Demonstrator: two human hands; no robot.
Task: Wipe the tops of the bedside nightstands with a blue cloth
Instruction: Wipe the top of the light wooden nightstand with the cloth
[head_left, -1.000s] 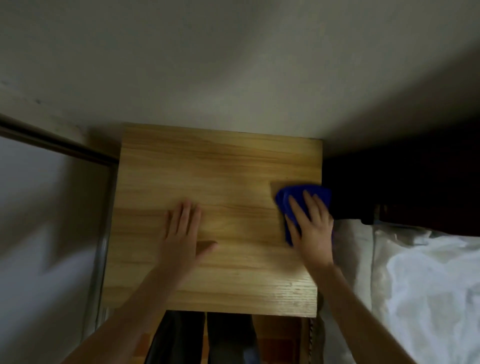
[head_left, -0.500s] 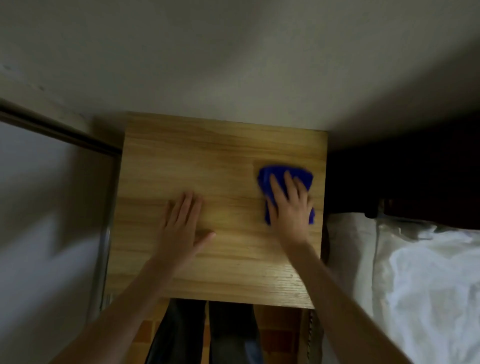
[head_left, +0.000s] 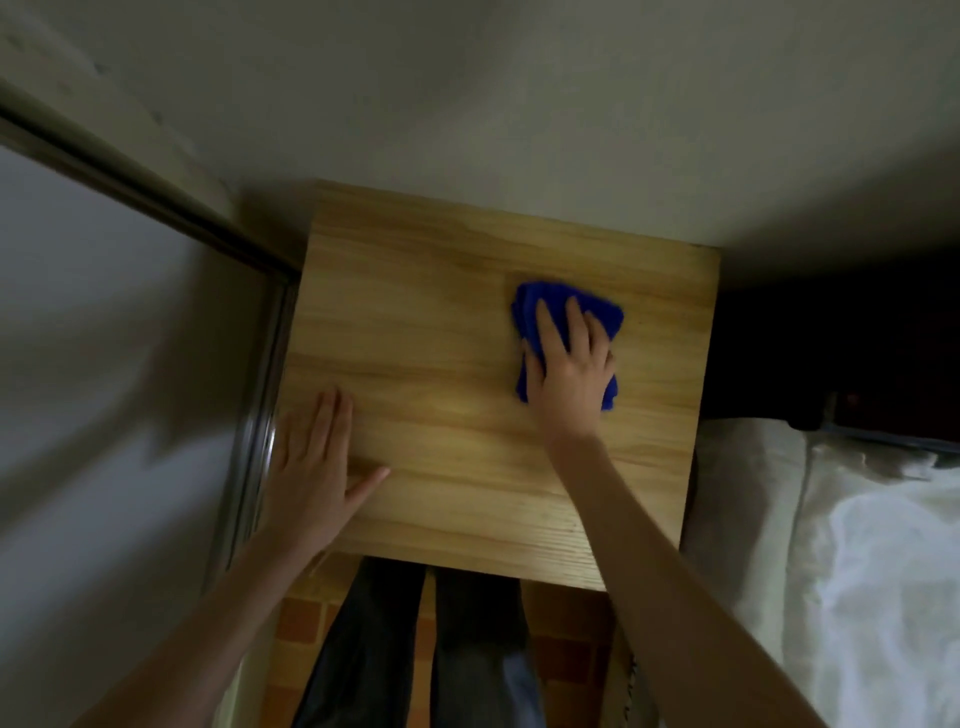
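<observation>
Right fingers: spread flat and pressing down on the blue cloth, not curled around it.
Right hand: it lies palm down on the cloth. It has slid away from the right edge of the top, toward the middle and nearer the wall, since a second ago.
Left fingers: flat and close together, thumb sticking out, holding nothing.
Left hand: it rests open on the wood near the left edge. It sat nearer the middle before.
Blue cloth: soft, fuzzy and bunched in folds. It sits on the right half of the top, under the right hand, with blue showing past the fingertips.
Nightstand: a square top of pale wood, smooth, with long grain lines running side to side.
Bed sheet: white and wrinkly, just right of the nightstand.
Wall: plain and grey, touching the back edge.
Floor: orange square tiles below the front edge.
</observation>
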